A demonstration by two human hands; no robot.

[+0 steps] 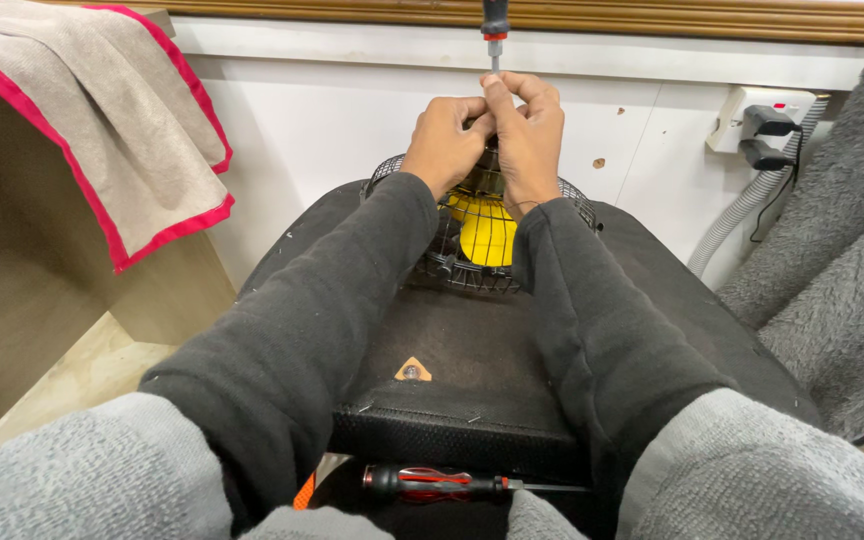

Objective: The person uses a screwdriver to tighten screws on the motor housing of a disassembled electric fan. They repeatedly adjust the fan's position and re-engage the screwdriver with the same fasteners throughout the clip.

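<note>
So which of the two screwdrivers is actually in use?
The upright screwdriver at the top, gripped by both hands above the fan cage. The red-handled screwdriver lies untouched near the knees.

Black padded stool seat [472, 350] in front of the person carries the work; worn dark fabric top, small tan triangular patch [413, 370] with a metal stud near its front edge. Fan with black wire guard [452, 265] and yellow blades [487, 232] stands on the far end of the seat, close to the white wall. Red-and-black-handled screwdriver [437, 484] lies below the seat's front edge, shaft pointing right; what it rests on can't be told. Pale floor [82, 375] shows left of the stool.
</note>
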